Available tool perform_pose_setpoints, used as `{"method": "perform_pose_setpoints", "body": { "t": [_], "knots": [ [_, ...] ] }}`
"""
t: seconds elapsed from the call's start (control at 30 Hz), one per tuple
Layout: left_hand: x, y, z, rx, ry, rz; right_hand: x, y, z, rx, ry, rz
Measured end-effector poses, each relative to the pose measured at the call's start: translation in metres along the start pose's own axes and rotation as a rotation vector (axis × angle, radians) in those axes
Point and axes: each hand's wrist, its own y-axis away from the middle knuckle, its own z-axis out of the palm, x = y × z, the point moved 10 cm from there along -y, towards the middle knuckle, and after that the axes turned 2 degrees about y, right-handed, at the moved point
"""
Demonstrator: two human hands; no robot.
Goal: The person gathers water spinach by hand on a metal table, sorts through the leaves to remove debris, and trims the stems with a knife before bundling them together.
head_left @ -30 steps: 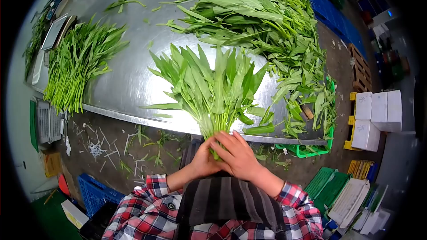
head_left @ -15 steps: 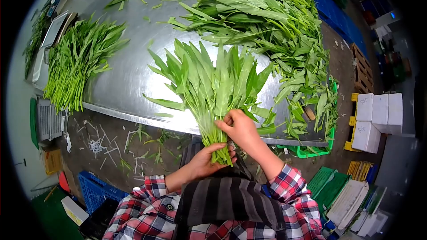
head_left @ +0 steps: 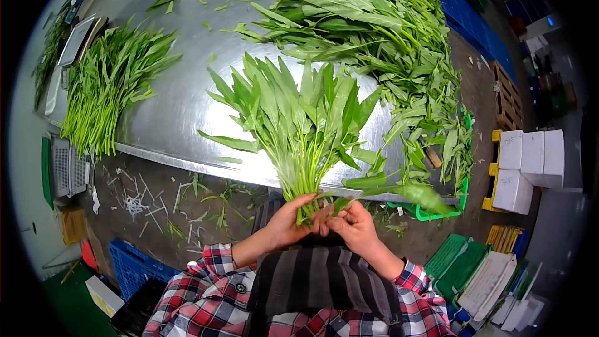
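A bunch of long-leafed green stems [head_left: 299,118] stands fanned out over the table's near edge. My left hand [head_left: 288,221] is wrapped round the lower stems of this bunch. Close beside it, my right hand [head_left: 354,228] pinches a separate leafy sprig [head_left: 393,191], whose leaves point right and are blurred at the tip. A large heap of the same greens [head_left: 374,31] covers the far right of the metal table [head_left: 168,118]. Another pile, with its stems lined up [head_left: 106,90], lies at the table's left side.
A green crate [head_left: 437,213] shows under the table's right corner. Cut stems and white strips [head_left: 134,203] litter the floor. A blue crate [head_left: 137,268] is at lower left. White boxes [head_left: 524,156] and a wooden pallet [head_left: 506,97] stand at right.
My right hand has moved down from the mid-stems to beside my left hand. It now holds a sprig apart from the bunch, stretching to the right.
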Motion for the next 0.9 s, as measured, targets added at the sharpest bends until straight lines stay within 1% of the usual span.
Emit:
{"method": "perform_pose_setpoints", "body": {
  "t": [0.03,0.07,0.17,0.2,0.23,0.27,0.33,0.37,0.4,0.43,0.47,0.53,0.57,0.6,0.63,0.67,0.73,0.77,0.8,0.83,0.9],
  "knots": [
    [0.0,-0.001,-0.001,0.029,0.0,0.0,-0.006,0.002,0.01,-0.039,-0.102,-0.003],
    [0.0,-0.001,-0.003,0.058,0.0,0.002,-0.01,0.006,0.016,-0.088,-0.099,-0.029],
    [0.001,-0.006,-0.006,-0.038,0.067,0.046,-0.036,0.02,0.018,-0.085,-0.222,0.014],
    [0.002,-0.006,-0.008,-0.028,0.048,0.057,-0.048,0.024,0.007,-0.044,-0.186,0.022],
    [0.003,-0.005,-0.008,-0.016,0.041,0.054,-0.062,0.028,-0.019,0.076,-0.078,0.007],
    [0.003,-0.003,-0.006,-0.006,0.032,0.052,-0.077,0.033,-0.051,0.24,0.067,-0.003],
    [0.003,-0.002,-0.006,0.002,0.027,0.038,-0.107,0.044,-0.122,0.649,0.495,0.031],
    [0.003,-0.002,-0.008,0.013,0.01,0.039,-0.124,0.047,-0.141,0.758,0.76,0.002],
    [0.004,-0.002,-0.008,0.022,-0.005,0.045,-0.131,0.047,-0.142,0.814,1.039,-0.036],
    [0.004,-0.002,-0.008,0.031,-0.019,0.053,-0.127,0.039,-0.129,0.767,1.137,-0.056],
    [0.005,-0.001,-0.008,0.046,-0.034,0.066,-0.109,0.024,-0.104,0.626,1.152,-0.016],
    [0.004,0.0,-0.01,0.079,-0.079,0.078,-0.061,-0.008,-0.04,0.31,1.167,0.152],
    [0.005,0.003,-0.012,0.151,-0.098,0.085,-0.052,-0.02,-0.006,0.161,1.427,-0.034],
    [0.005,0.007,-0.01,0.219,-0.119,0.094,-0.029,-0.027,0.007,0.064,1.471,0.02],
    [0.008,0.012,-0.008,0.285,-0.14,0.107,-0.019,-0.03,0.016,0.036,1.503,-0.056],
    [0.01,0.016,-0.002,0.292,-0.171,0.129,-0.02,-0.029,0.025,0.064,1.507,-0.203],
    [0.009,0.01,-0.013,0.26,-0.176,0.112,-0.026,-0.025,0.032,0.096,1.488,-0.401],
    [0.009,0.007,-0.016,0.245,-0.18,0.102,-0.028,-0.024,0.036,0.081,1.469,-0.43],
    [0.009,0.008,-0.023,0.28,-0.2,0.108,-0.028,-0.026,0.037,0.06,1.467,-0.418],
    [0.01,0.01,-0.019,0.27,-0.211,0.106,-0.027,-0.027,0.039,0.036,1.463,-0.405],
    [0.012,0.014,-0.013,0.255,-0.226,0.104,-0.025,-0.024,0.046,-0.058,1.327,-0.488]
  ]
}}
